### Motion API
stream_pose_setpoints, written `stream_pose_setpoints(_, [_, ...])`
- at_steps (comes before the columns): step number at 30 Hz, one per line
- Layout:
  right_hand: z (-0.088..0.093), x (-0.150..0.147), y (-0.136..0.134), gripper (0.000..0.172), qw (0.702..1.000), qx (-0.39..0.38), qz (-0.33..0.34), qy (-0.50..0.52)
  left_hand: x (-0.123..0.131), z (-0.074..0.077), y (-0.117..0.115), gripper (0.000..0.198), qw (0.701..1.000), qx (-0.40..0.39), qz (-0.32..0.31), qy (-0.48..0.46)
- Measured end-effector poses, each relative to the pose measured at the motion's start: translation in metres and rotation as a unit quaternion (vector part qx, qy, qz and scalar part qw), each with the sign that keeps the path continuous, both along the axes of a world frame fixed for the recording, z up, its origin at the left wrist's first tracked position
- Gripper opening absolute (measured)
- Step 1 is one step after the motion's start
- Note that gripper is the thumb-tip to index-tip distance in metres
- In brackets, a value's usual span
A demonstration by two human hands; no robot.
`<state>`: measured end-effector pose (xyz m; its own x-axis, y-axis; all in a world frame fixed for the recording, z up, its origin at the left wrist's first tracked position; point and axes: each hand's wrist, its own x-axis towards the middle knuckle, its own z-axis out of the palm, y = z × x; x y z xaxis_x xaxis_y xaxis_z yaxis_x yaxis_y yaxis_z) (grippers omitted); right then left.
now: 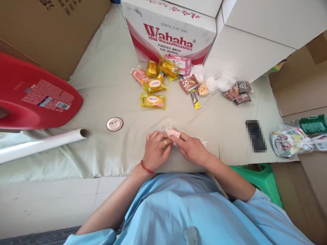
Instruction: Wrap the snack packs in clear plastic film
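Note:
My left hand [157, 149], with a red string at the wrist and a ring, is closed at the near edge of the cloth-covered table [97, 153]. Its fingers meet those of my right hand [192, 148] over a small pink packet [174, 133]. Both hands pinch the packet, which they partly cover. Clear crumpled plastic [167, 125] shows just beyond the fingers. Farther back lie yellow-wrapped snacks [153, 101], a brown packet [189, 84] and a pink-and-white packet [182, 64].
A Wahaha carton [171, 37] stands at the back. On the left are a red jug [38, 95], a white roll [43, 144] and a round badge [114, 124]. Dark packets [242, 98], a blurred black object [256, 136] and a green bottle [313, 124] lie right.

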<state>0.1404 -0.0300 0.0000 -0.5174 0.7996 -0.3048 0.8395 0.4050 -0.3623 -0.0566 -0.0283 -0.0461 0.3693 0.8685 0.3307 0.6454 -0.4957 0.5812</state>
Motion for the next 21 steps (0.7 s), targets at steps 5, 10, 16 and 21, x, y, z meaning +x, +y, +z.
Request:
stream_pose_setpoints(5, [0.001, -0.002, 0.002, 0.058, 1.000, -0.009, -0.014, 0.006, -0.013, -0.010, 0.018, 0.020, 0.979, -0.066, 0.120, -0.151])
stream_pose_setpoints(10, [-0.004, 0.002, 0.003, 0.055, 1.000, -0.005, -0.012, 0.022, -0.016, -0.010, 0.052, 0.064, 0.938, -0.237, 0.101, -0.231])
stream_pose_setpoints(16, [-0.005, 0.002, 0.003, 0.059, 0.999, -0.015, -0.021, 0.029, -0.045, -0.003, 0.065, 0.008, 0.902, -0.235, 0.088, -0.352])
stream_pose_setpoints(21, [-0.006, 0.002, 0.004, 0.058, 0.999, -0.022, -0.028, 0.038, -0.076, -0.016, 0.057, 0.009, 0.860, -0.225, 0.229, -0.396])
